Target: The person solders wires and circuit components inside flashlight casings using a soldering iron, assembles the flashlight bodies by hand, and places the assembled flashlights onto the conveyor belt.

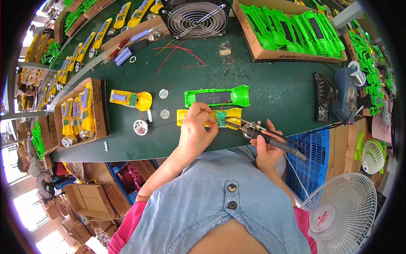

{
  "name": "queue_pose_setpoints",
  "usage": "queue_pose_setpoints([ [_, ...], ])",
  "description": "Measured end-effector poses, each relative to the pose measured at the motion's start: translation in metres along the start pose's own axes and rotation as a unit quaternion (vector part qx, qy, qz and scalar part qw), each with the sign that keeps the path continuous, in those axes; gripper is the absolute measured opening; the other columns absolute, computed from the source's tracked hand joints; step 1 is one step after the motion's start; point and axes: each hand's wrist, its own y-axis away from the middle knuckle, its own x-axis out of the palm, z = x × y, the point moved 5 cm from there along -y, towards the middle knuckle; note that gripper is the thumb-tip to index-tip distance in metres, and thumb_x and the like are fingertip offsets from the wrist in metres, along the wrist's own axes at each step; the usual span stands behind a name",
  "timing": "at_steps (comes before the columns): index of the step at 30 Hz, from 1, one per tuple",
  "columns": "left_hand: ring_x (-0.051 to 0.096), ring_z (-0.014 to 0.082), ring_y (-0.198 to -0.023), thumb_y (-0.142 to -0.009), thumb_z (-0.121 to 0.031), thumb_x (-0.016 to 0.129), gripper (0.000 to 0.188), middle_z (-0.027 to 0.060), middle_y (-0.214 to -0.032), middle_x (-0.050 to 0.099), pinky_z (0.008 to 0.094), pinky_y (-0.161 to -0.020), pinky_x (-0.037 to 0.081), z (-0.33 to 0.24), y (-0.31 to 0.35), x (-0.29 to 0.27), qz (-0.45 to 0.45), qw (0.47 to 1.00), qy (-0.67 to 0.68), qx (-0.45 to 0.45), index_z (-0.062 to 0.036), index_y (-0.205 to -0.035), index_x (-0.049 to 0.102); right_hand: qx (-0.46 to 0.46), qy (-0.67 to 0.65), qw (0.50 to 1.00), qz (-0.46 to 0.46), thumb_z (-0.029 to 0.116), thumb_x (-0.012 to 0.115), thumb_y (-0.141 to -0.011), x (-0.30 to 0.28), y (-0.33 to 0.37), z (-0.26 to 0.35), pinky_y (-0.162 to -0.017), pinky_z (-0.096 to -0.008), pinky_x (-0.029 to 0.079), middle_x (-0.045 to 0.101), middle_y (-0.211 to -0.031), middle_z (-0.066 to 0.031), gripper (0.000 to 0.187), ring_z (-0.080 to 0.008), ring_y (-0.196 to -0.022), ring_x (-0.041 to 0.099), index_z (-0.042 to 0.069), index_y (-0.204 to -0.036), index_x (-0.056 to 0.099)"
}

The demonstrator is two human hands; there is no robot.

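My right hand (268, 152) grips a soldering iron (277, 144) with a metal guide clamped near its front. The iron's tip reaches a small green circuit board (220, 118) inside a yellow half-shell (234, 113) at the table's near edge. Over the left part of that shell, my left hand (194, 131) is closed in a pinch; what lies between its fingertips is hidden. A thin dark wire runs toward this hand from the left. Just beyond lies a green half-shell (242, 95) with a dark strip inside and a red wire at its near side.
Left stand another wired yellow shell (144, 100), a round reflector (140, 127) and a carton (105, 108) of yellow shells. At the back are a fan (195, 21), loose red wires (173, 57) and a carton (292, 57) of green shells. A solder spool (357, 74) stands right.
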Motion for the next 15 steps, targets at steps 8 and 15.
queue_pose_setpoints([
  [8,0.055,0.0233,-0.079,-0.06,0.003,0.065,0.013,0.0098,-0.089,0.052,0.0311,-0.066,0.046,0.0005,-0.0018,0.0012,0.012,1.0,-0.026,0.002,-0.0008,-0.068,0.056,0.013,0.002,1.0,0.019,-0.006,0.06,-0.072,0.0047,-0.0004,-0.0023,-0.093,-0.0343,0.041,0.057,-0.092,-0.0123,0.024,-0.0165,-0.074,0.063,-0.002,-0.095,0.052],
  [15,0.055,0.0236,-0.079,-0.06,0.003,0.065,0.012,0.0096,-0.089,0.051,0.0314,-0.066,0.046,0.0007,-0.0031,0.0019,0.024,0.999,-0.035,-0.001,-0.0002,-0.067,0.055,0.038,-0.028,0.999,0.018,-0.006,0.059,-0.074,0.0069,0.0002,0.0006,-0.069,-0.0252,0.053,0.049,-0.11,-0.0205,0.025,-0.0179,-0.075,0.063,-0.003,-0.098,0.051],
])
